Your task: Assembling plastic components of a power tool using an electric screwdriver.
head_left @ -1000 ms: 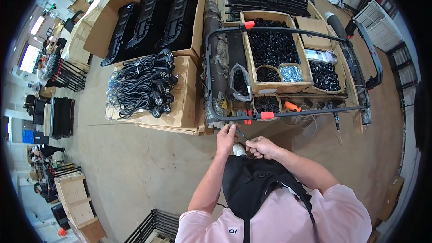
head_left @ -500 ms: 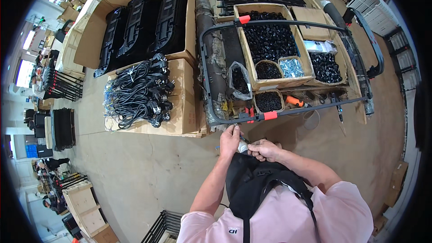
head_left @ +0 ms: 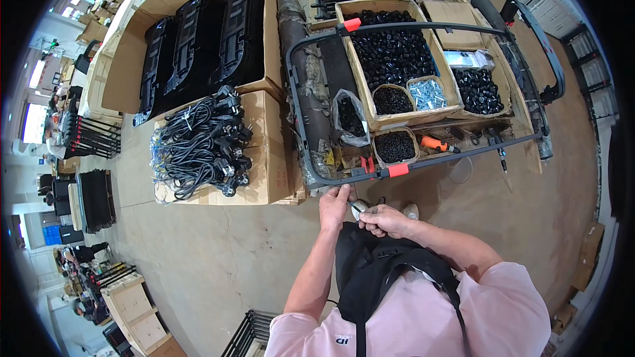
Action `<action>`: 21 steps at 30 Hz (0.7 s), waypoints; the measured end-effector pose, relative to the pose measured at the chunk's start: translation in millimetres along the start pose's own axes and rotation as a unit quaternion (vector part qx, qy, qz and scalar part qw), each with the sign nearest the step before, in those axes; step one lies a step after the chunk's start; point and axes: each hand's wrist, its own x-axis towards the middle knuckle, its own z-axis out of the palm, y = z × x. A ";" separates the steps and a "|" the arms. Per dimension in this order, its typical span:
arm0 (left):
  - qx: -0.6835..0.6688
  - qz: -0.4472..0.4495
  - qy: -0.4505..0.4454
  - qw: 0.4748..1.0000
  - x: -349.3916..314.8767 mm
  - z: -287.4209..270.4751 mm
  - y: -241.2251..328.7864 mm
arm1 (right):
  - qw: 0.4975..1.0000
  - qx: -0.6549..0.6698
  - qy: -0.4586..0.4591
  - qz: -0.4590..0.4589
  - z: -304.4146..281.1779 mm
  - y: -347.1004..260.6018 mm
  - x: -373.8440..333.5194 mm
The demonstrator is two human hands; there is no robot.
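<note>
Just below the near bar of a black tubular frame (head_left: 456, 153) with red clips, my left hand (head_left: 335, 208) is closed, its fingertips close to the bar. What it pinches is hidden. To its right, nearer my body, my right hand (head_left: 385, 220) is closed with thumb and fingers together. A short, thin dark piece (head_left: 356, 207) shows between the hands, its end at my right fingertips; its kind is too small to make out. The frame lies across a workbench, over wooden boxes of black plastic parts (head_left: 393, 53) and a small tub of silver screws (head_left: 427, 94).
On the left, a carton (head_left: 268, 149) bears a bundle of black power cables (head_left: 202, 142); behind it a larger carton holds black plastic housings (head_left: 198, 46). An orange-handled tool (head_left: 436, 144) and a small tub of black parts (head_left: 395, 147) lie along the bench's near side.
The view has shifted slightly. My hands remain close together below the frame's near bar, and the thin dark piece between them now shows more plainly.
</note>
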 end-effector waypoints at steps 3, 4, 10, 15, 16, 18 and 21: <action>-0.010 0.025 0.005 1.000 -5.5 2.6 -3.3 | 1.000 0.020 -0.006 -0.012 -0.4 4.6 5.4; -0.025 0.055 -0.006 0.998 -7.1 2.9 -4.2 | 0.999 0.038 -0.005 -0.020 -0.2 5.4 7.3; 0.120 0.123 0.020 0.985 -14.9 -17.5 -19.3 | 0.995 0.079 -0.004 -0.055 10.7 -5.9 22.5; -0.024 0.166 0.126 0.978 -50.4 -8.5 -50.5 | 0.993 0.090 0.019 -0.079 10.1 -15.4 40.5; -0.026 0.167 0.126 0.978 -59.7 -16.1 -59.2 | 0.993 0.087 0.020 -0.079 12.6 -15.6 42.6; 0.050 0.061 0.010 0.997 -70.6 -30.7 -68.9 | 0.992 0.098 0.017 -0.080 15.2 -15.7 45.5; 0.132 0.185 -0.079 0.971 -77.9 -24.7 -85.4 | 0.991 0.111 0.034 -0.070 24.9 -22.5 47.5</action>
